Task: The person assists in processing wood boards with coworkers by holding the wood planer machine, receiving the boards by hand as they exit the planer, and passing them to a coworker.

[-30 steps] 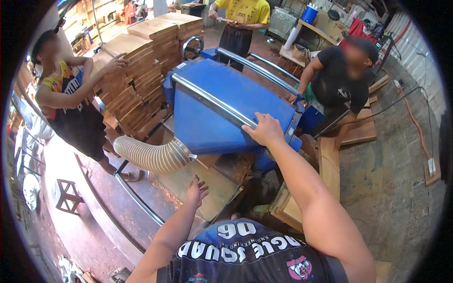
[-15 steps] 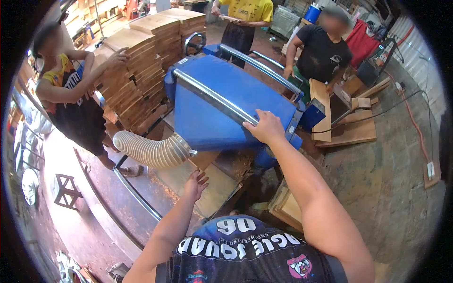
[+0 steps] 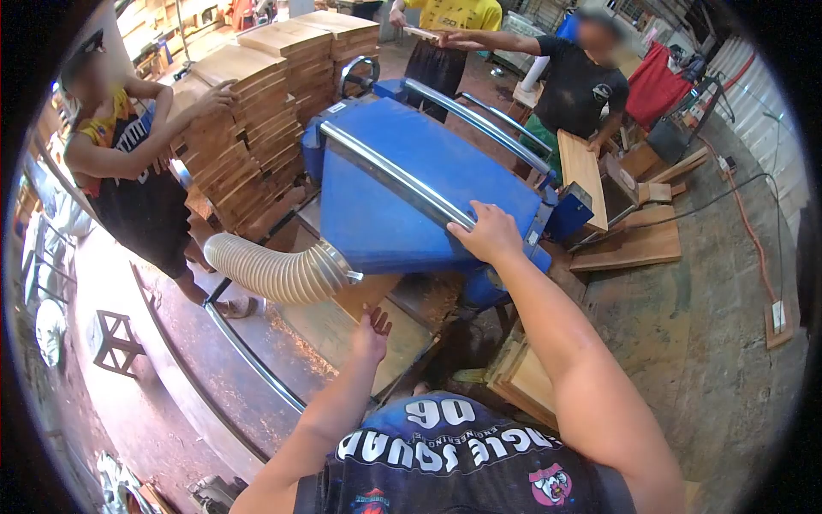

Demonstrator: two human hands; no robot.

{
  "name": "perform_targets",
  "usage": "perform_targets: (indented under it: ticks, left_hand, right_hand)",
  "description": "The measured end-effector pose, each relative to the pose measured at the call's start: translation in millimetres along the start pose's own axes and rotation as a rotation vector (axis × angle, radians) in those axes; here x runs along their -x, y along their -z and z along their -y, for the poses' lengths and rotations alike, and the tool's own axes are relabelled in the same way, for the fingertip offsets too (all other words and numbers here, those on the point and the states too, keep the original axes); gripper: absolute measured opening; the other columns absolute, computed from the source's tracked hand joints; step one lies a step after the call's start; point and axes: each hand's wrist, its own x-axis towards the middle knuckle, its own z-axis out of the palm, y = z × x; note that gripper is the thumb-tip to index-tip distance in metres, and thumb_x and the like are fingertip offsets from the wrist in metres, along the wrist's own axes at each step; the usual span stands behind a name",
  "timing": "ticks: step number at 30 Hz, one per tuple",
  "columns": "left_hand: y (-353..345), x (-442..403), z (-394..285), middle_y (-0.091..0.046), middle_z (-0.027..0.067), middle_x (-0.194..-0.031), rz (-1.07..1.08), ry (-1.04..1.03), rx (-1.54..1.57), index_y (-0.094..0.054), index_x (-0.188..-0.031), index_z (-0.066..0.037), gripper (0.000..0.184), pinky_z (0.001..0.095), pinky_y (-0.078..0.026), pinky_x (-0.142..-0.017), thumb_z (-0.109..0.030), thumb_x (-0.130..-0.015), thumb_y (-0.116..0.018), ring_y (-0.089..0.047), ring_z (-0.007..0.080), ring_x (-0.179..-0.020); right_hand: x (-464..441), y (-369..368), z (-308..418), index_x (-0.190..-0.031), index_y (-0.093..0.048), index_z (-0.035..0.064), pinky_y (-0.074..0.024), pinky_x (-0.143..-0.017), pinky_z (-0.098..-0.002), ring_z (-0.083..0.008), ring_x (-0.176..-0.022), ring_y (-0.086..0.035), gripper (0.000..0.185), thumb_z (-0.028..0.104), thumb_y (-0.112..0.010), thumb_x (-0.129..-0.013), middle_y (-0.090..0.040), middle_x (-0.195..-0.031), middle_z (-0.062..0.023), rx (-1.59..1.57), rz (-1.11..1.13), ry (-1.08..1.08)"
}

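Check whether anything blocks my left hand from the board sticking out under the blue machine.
Nothing visible stands between your left hand and the near end of the board. The ribbed hose joins the blue machine just beyond, outside that gap.

Person in yellow [image 3: 452,15] cut off by the top edge, board [image 3: 368,292] partly hidden beneath blue machine [image 3: 419,193].

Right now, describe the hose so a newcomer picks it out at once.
Start at the big blue machine in mid-view. From its lower left corner in the picture, a thick, pale hose curves away leftward, beyond the person's left hand. Its closely ribbed, bent body sets it apart from the smooth, straight, shiny bar across the machine's top.
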Motion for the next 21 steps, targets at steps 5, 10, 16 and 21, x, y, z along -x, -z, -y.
perform_targets:
  ticks: [5,10,16,21]
  left_hand:
    - [-20.9,-3.1,9.4,-0.052,0.0067,-0.154,-0.132,-0.002,-0.035,-0.049,-0.151,-0.016,0.071,0.0494,-0.041,-0.111,-0.064,-0.1,-0.063,-0.049,0.0273,-0.14]
    - [-25.5,-22.0,23.2,-0.041,0.0075,-0.164,-0.08,-0.061,-0.143,-0.033,-0.165,-0.024,0.086,0.0522,-0.031,-0.121,-0.072,-0.098,-0.058,-0.04,0.0295,-0.147]
    - [-38.2,-35.5,23.3,-0.041,0.0088,-0.164,-0.086,-0.14,-0.067,-0.037,-0.163,-0.016,0.094,0.0482,-0.032,-0.12,-0.069,-0.093,-0.069,-0.038,0.0282,-0.152]
    - [-41.6,-54.3,36.8,-0.037,0.0093,-0.167,-0.044,-0.22,-0.005,-0.036,-0.163,-0.017,0.096,0.0498,-0.03,-0.122,-0.068,-0.09,-0.073,-0.035,0.0283,-0.154]
  right_hand:
    - [-1.5,2.5,1.7,-0.146,-0.057,0.0048,-0.0443,-0.113,-0.047,-0.0346,-0.136,-0.056,0.081,0.066,-0.062,-0.094,-0.062,-0.143,-0.0196,0.017,0.026,0.013]
    - [-3.8,1.5,-3.1,-0.143,-0.059,0.004,-0.0468,-0.109,-0.0494,-0.0362,-0.132,-0.059,0.079,0.067,-0.061,-0.094,-0.065,-0.138,-0.0213,0.007,0.046,0.046]
    - [-6.8,-5.6,-12.6,-0.135,-0.062,0.0032,-0.0485,-0.105,-0.0496,-0.0367,-0.127,-0.062,0.076,0.067,-0.061,-0.094,-0.068,-0.13,-0.0208,-0.051,0.003,0.092]
    - [-4.8,8.0,-10.9,-0.146,-0.055,0.0043,-0.0448,-0.111,-0.0487,-0.0366,-0.135,-0.057,0.078,0.065,-0.059,-0.097,-0.063,-0.142,-0.0205,-0.062,0.103,0.076]
